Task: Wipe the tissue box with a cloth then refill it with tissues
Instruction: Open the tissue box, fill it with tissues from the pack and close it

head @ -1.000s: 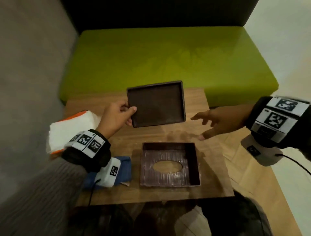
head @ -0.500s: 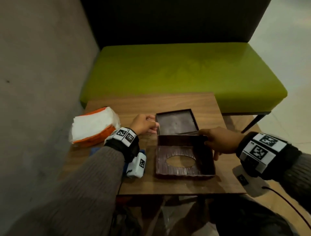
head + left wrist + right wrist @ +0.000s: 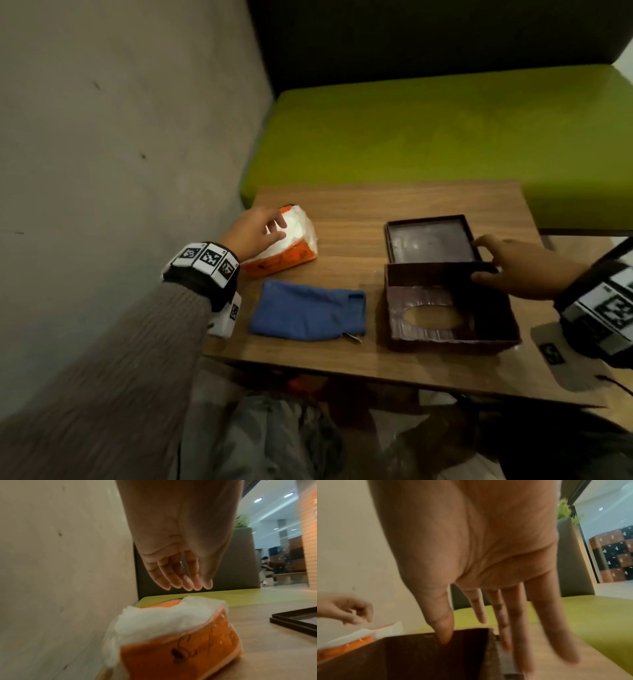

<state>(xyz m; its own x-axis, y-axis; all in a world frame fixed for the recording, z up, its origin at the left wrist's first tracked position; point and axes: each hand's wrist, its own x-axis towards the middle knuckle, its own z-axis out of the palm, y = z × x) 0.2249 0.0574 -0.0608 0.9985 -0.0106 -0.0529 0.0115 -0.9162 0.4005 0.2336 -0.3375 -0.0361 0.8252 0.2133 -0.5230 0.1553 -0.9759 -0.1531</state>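
My left hand (image 3: 255, 233), its grip spread loose, hovers directly over the tissue pack (image 3: 286, 245) at centre-left on the surface (image 3: 342, 356), while my right hand (image 3: 513, 265) steadies the box (image 3: 448, 305) at right with straight fingers.

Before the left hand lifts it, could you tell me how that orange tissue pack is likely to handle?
The tissue pack will probably feel soft and light: its film wrapper bulges and looks crinkled. It may sag if lifted by one end, since nothing stiff shows. Loose white sheets stand proud of the torn top, so they could spill or snag. The left hand hovers open above it, not gripping.
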